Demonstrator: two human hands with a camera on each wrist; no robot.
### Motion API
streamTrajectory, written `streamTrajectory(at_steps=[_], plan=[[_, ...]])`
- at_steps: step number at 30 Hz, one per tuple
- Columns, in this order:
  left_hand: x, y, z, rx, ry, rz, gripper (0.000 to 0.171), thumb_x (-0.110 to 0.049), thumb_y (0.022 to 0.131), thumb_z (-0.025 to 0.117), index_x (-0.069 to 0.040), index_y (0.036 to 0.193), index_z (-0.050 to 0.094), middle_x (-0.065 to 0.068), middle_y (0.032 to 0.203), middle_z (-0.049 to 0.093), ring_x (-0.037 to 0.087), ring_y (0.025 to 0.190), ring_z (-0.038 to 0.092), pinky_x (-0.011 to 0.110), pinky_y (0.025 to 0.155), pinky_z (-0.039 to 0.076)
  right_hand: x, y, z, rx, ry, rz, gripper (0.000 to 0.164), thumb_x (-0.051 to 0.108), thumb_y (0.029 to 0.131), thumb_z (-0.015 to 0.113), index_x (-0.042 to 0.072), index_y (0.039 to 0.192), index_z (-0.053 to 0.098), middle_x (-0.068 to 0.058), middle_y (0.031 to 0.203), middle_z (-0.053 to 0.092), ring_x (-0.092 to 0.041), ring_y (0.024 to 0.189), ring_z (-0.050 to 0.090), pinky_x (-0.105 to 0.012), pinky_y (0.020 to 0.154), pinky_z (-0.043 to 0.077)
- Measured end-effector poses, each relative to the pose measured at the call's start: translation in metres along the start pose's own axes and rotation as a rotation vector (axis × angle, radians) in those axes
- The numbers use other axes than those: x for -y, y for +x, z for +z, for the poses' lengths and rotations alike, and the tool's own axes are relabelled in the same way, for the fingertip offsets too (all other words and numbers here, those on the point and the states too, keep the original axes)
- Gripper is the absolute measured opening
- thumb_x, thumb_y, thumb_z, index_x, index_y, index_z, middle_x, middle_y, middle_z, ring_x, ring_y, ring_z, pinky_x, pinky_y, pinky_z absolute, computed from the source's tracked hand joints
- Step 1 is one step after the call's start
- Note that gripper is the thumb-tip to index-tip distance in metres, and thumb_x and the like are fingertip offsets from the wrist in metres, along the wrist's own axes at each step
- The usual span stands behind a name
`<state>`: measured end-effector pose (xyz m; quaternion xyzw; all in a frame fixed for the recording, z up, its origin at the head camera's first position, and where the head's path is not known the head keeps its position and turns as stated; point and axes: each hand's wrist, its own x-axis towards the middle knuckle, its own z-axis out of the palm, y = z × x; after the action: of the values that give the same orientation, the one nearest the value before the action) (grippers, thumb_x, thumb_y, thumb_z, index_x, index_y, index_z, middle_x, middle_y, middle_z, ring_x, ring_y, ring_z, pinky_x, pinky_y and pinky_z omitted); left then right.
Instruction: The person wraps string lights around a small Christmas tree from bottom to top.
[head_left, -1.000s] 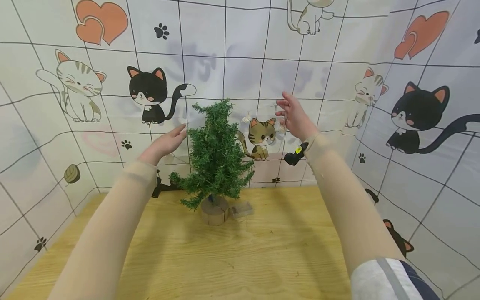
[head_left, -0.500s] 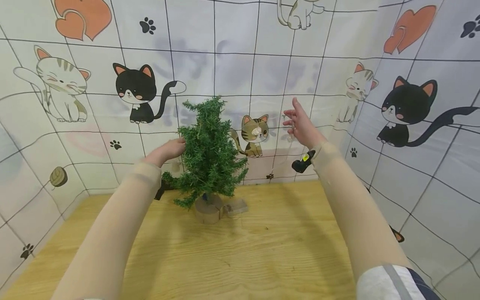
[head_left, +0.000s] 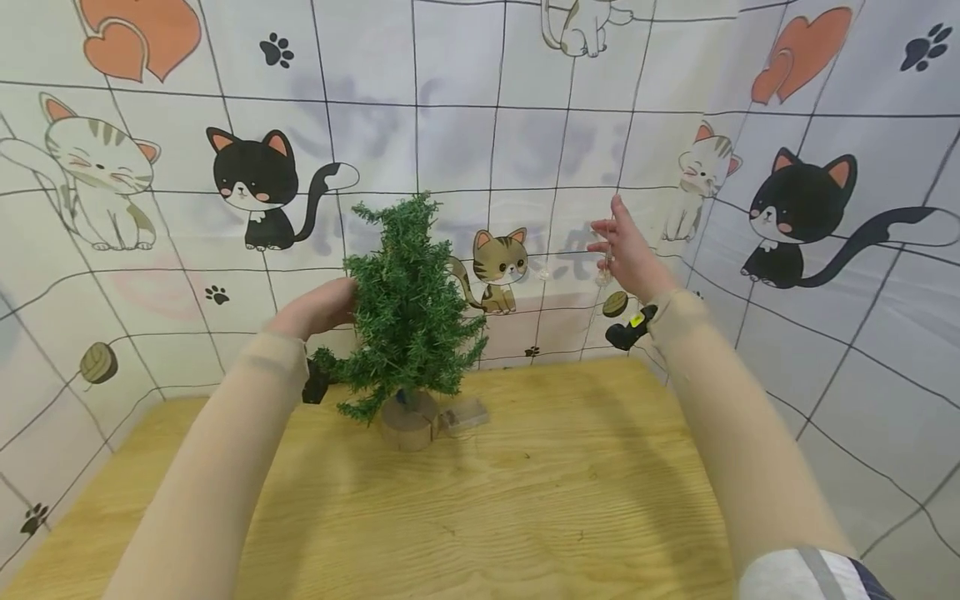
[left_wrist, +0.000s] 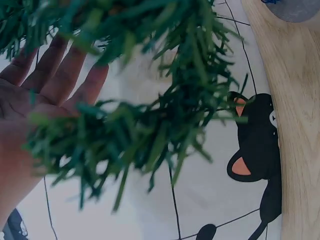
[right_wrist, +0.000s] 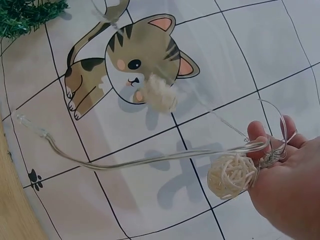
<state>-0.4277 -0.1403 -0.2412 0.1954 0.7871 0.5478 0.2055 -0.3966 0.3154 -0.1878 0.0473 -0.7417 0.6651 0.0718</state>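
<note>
A small green artificial Christmas tree [head_left: 408, 308] stands upright on a round wooden base [head_left: 409, 421]. My left hand [head_left: 322, 307] is at its left side, fingertips hidden behind the branches in the head view. In the left wrist view, the fingers [left_wrist: 62, 75] are extended behind the foliage and grip nothing visible. My right hand [head_left: 628, 254], raised right of the tree, holds thin clear-wired string lights [right_wrist: 150, 161]. A woven pale ball [right_wrist: 231, 175] hangs against that hand. Another ball [right_wrist: 160, 94], blurred, dangles farther along the wire, and a clear tip [right_wrist: 31, 125] ends one strand.
A clear plastic box [head_left: 463, 414], possibly a battery case, lies right of the base on the wooden table [head_left: 480, 517]. Close behind hangs a white gridded cloth [head_left: 465, 150] printed with cats, which also covers both sides.
My left hand has moved in from beside the tree to partly behind its branches. The right hand has drawn away to the right with the string lights. The head view has turned slightly right.
</note>
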Motion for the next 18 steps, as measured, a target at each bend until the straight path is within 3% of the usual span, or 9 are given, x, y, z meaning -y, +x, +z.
streamTrajectory(at_steps=[3, 7, 10, 14, 18], plan=[[-0.002, -0.009, -0.001, -0.003, 0.007, 0.043, 0.057, -0.024, 0.107, 0.009, 0.005, 0.148, -0.016, 0.03, 0.154, -0.014, 0.044, 0.143, -0.002, 0.051, 0.114, 0.015, 0.0, -0.006, -0.004, -0.009, 0.012, -0.006, 0.087, 0.07, 0.094, 0.023, 0.001, 0.148, 0.021, -0.004, 0.161, 0.011, -0.016, 0.104, 0.041, -0.027, 0.069, 0.033], [0.006, -0.009, -0.014, -0.027, 0.013, 0.112, 0.069, -0.043, 0.106, 0.016, 0.003, 0.152, -0.006, 0.028, 0.157, 0.0, 0.043, 0.143, 0.013, 0.052, 0.112, 0.023, 0.003, -0.018, -0.013, 0.009, 0.068, -0.021, 0.08, 0.069, 0.095, 0.022, 0.003, 0.14, 0.028, -0.004, 0.161, 0.01, -0.016, 0.105, 0.041, -0.026, 0.067, 0.033], [0.01, -0.018, -0.025, -0.055, 0.008, 0.167, 0.073, -0.05, 0.104, 0.019, 0.001, 0.154, 0.005, 0.024, 0.157, 0.014, 0.041, 0.141, 0.022, 0.053, 0.111, 0.025, 0.006, -0.03, -0.02, 0.041, 0.124, -0.037, 0.072, 0.069, 0.095, 0.022, 0.007, 0.132, 0.033, -0.004, 0.161, 0.008, -0.017, 0.106, 0.04, -0.026, 0.068, 0.033], [0.006, -0.045, -0.034, -0.135, 0.048, 0.236, 0.075, -0.057, 0.101, 0.021, -0.003, 0.153, 0.022, 0.019, 0.154, 0.028, 0.036, 0.14, 0.029, 0.051, 0.111, 0.026, 0.01, -0.05, -0.027, 0.076, 0.178, -0.069, 0.068, 0.069, 0.095, 0.022, 0.01, 0.126, 0.033, -0.004, 0.159, 0.01, -0.018, 0.109, 0.038, -0.025, 0.067, 0.032], [-0.005, -0.07, -0.031, -0.267, 0.097, 0.266, 0.078, -0.061, 0.099, 0.023, -0.003, 0.15, 0.031, 0.018, 0.15, 0.037, 0.031, 0.136, 0.037, 0.046, 0.108, 0.032, 0.013, -0.074, -0.033, 0.126, 0.221, -0.107, 0.067, 0.068, 0.095, 0.024, 0.009, 0.127, 0.032, -0.004, 0.156, 0.016, -0.019, 0.113, 0.034, -0.024, 0.066, 0.033]])
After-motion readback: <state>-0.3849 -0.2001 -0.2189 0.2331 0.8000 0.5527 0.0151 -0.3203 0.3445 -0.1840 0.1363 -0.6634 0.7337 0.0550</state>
